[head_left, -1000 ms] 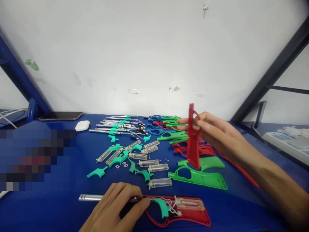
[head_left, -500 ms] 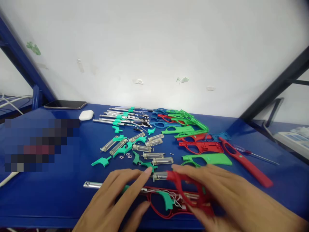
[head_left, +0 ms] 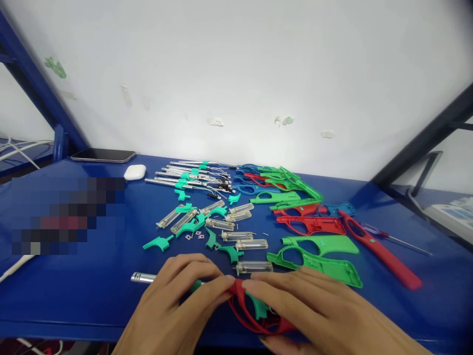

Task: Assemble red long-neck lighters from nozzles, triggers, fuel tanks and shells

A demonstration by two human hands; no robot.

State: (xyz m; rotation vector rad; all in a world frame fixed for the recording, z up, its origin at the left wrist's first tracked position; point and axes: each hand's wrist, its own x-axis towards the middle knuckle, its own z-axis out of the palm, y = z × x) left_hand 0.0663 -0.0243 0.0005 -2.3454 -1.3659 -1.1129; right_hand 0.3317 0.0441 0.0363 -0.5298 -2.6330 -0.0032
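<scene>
Near the table's front edge, my two hands grip a red lighter housing [head_left: 246,313]. One red half lies over the other, and the finger loop and a teal trigger [head_left: 260,308] show between my hands. My left hand [head_left: 185,301] is closed around the front end, where a silver metal tube [head_left: 144,277] sticks out to the left. My right hand [head_left: 314,310] presses over the handle end, fingers on top and thumb below. The handle's inside and most wires are hidden. Just beyond my hands lies a clear fuel tank [head_left: 254,267].
Several clear tanks, teal triggers [head_left: 158,242] and silver tubes with wires [head_left: 173,183] lie behind. Green housings [head_left: 332,268], red housings [head_left: 314,225] and a screwdriver [head_left: 399,239] are at right. A phone [head_left: 103,155] and white case [head_left: 135,172] sit at back left.
My right hand has lowered the upper red housing half onto the lower one, covering the wires. My left fingers have moved onto its front end. The camera view has shifted slightly.
</scene>
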